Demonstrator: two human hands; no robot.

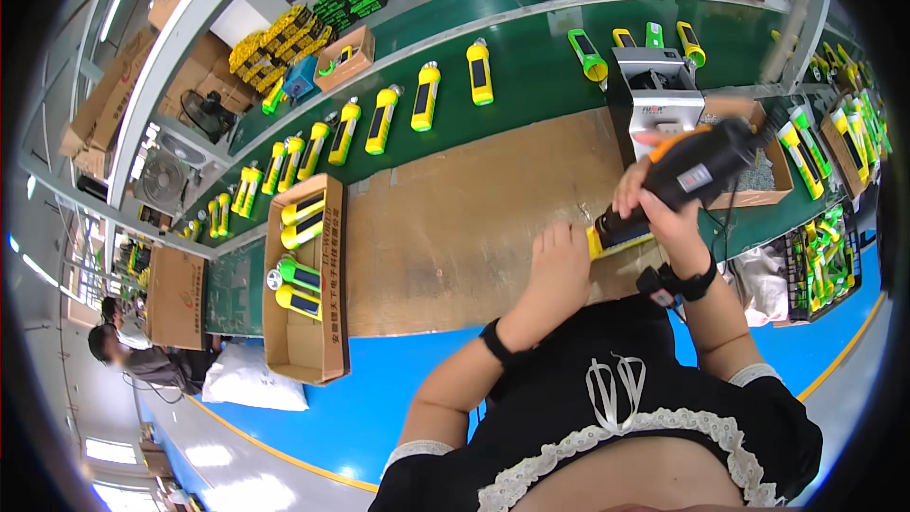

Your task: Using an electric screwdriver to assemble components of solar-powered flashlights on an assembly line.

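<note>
My right hand [669,224] is wrapped round a black and orange electric screwdriver [700,167], tilted with its tip end down toward the left. Below that tip lies a yellow flashlight [595,244], mostly hidden by the tool and my hands. Fingers bent, my left hand [561,265] grips the flashlight's left end at the near edge of a brown cardboard sheet [455,218].
A long cardboard box [334,265] holding several flashlights stands at left. More flashlights [427,97] line the green bench [531,38] behind. A screw feeder [664,112] and a cardboard box of small metal parts [781,180] stand right, near a black crate [794,277].
</note>
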